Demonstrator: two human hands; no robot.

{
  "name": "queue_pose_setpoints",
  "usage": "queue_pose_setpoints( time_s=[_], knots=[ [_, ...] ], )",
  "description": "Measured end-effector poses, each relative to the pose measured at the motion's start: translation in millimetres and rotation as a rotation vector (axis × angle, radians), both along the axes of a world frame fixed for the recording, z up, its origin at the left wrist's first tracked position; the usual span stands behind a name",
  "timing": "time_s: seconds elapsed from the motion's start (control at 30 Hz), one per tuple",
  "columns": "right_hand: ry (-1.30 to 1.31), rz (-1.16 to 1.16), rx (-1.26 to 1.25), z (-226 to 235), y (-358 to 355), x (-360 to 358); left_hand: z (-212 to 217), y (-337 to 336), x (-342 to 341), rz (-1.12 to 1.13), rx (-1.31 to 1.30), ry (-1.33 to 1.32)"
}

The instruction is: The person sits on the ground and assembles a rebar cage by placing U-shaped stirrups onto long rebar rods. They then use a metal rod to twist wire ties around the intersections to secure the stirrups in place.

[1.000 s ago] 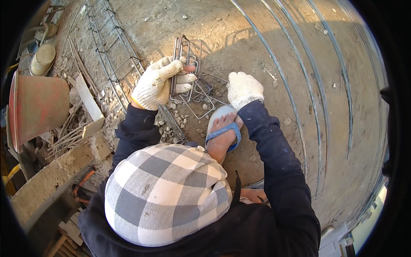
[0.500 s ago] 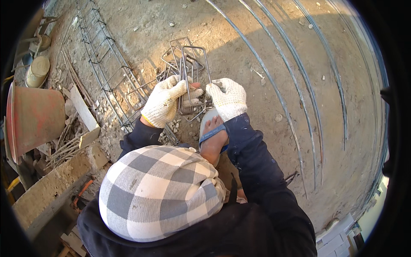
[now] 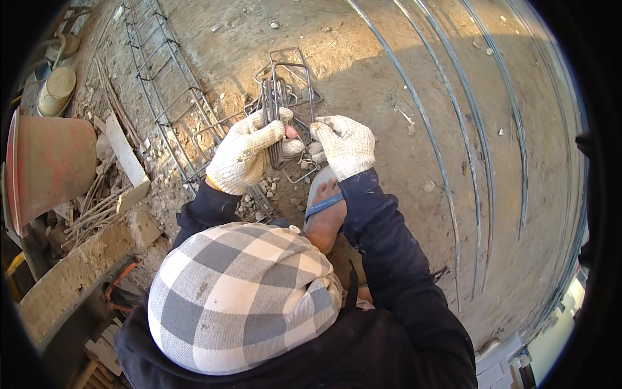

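Note:
My left hand (image 3: 243, 150), in a white knitted glove, is closed around several rectangular steel rebar stirrups (image 3: 271, 97), held upright in a bunch. A bare thumb tip pokes out of this glove. On the right side of the front stirrup, my gloved right hand (image 3: 345, 146) pinches the rod's lower end between thumb and fingers; its exact grip is partly hidden. More bent stirrups (image 3: 295, 99) lie on the dirt just behind the bunch. A sandalled foot (image 3: 325, 214) rests below the right hand.
A rebar cage (image 3: 162, 84) lies to the left. Long steel bars (image 3: 463, 126) run along the ground to the right. At far left are a reddish tub (image 3: 55, 168), a pale bucket (image 3: 57, 91) and boards (image 3: 126, 155). A checked cloth (image 3: 240, 295) fills the lower middle.
The stirrups in my left hand have come together into a tighter bunch, and the front one has shifted slightly. The whole view has moved a little. Both hands stay close together.

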State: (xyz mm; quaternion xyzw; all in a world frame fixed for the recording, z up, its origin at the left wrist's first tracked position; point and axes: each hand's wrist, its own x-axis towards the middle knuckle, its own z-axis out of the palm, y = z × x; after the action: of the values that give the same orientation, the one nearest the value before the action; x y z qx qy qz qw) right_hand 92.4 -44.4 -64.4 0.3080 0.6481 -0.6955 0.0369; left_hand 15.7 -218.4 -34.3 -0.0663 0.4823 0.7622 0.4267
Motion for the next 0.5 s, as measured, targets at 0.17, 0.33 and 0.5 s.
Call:
queue_pose_setpoints(
  time_s=[0.17, 0.33, 0.5],
  knots=[
    [0.523, -0.061, 0.767, 4, 5, 5, -7, 6, -5, 0.173, -0.043, 0.112],
    [0.489, 0.194, 1.051, 3, 13, 7, 4, 8, -11, 0.085, -0.028, 0.165],
    [0.660, 0.069, 1.014, 3, 25, 5, 10, 10, -8, -0.025, -0.166, 0.199]
  ],
)
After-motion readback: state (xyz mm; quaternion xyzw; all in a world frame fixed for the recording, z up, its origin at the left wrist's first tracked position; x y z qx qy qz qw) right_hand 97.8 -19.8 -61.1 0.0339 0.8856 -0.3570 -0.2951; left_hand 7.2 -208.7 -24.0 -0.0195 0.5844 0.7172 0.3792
